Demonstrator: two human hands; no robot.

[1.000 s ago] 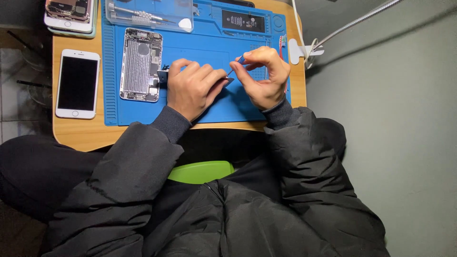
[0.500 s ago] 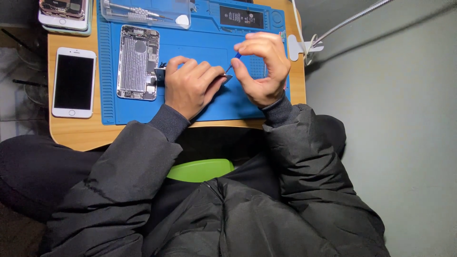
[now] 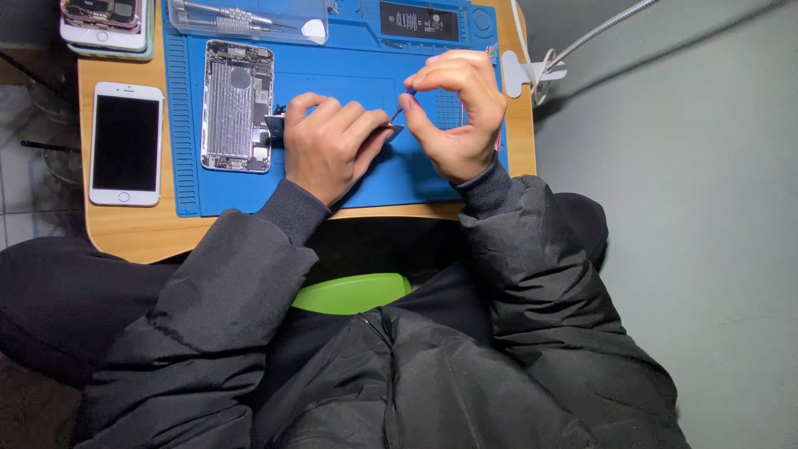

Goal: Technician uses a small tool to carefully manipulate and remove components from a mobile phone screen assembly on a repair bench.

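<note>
right hand (image 3: 457, 116) pinches a thin screwdriver (image 3: 399, 111), tip angled toward 8 o'clock. left hand (image 3: 332, 145) clenched on a small metal part (image 3: 391, 129) under that tip, over blue mat (image 3: 349, 50). opened phone shell (image 3: 237, 106) at 9 o'clock, touching left fingers; white phone (image 3: 126, 143) farther out on the surface (image 3: 133, 233).

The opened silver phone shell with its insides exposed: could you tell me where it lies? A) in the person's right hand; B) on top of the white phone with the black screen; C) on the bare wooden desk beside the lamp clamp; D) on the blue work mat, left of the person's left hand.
D: the opened silver phone shell lies flat on the blue work mat, just left of the left hand.
</note>
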